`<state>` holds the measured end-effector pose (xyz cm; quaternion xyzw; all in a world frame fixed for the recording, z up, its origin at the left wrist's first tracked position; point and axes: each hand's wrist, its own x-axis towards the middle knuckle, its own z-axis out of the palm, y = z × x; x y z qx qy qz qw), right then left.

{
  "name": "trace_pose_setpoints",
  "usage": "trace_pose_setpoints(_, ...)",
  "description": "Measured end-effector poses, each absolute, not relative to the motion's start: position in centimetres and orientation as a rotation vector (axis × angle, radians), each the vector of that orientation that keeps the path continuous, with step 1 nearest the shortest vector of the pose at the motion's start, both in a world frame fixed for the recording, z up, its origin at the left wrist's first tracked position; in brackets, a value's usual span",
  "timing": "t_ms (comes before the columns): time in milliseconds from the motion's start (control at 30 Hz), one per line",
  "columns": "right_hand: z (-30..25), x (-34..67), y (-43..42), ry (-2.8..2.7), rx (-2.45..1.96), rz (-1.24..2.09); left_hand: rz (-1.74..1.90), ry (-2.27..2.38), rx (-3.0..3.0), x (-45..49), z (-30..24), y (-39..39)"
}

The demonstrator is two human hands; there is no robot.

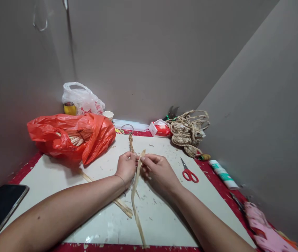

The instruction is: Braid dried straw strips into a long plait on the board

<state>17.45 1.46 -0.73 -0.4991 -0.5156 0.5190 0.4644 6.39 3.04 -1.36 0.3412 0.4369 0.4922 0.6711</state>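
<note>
My left hand is closed on the lower end of a short brown braid, which runs up to a thin metal ring at the far side of the white mat. Beside it, my right hand pinches a pale, flat strip of dried straw near its upper end. That strip hangs down toward the near edge of the mat. The two hands nearly touch, and the fingers hide where strip and braid meet. Other straw strips lie under my left forearm.
Red-handled scissors lie right of my hands. A red plastic bag of straw stands at left, a phone nearer. Bundled twisted rope, a tissue pack and a white-green roll line the back and right. Walls enclose the table.
</note>
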Motion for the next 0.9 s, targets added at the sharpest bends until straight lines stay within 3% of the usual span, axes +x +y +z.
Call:
trace_pose_setpoints(500,0.5,17.5,1.1,-1.531,-1.316,1.277,1.246,1.203,1.150,6.0,-2.4,3.8)
trace_pose_setpoints(900,1.2,16.9,0.7,-1.234,-1.354,1.429,1.185,1.178,1.103,6.2,-2.4,3.9)
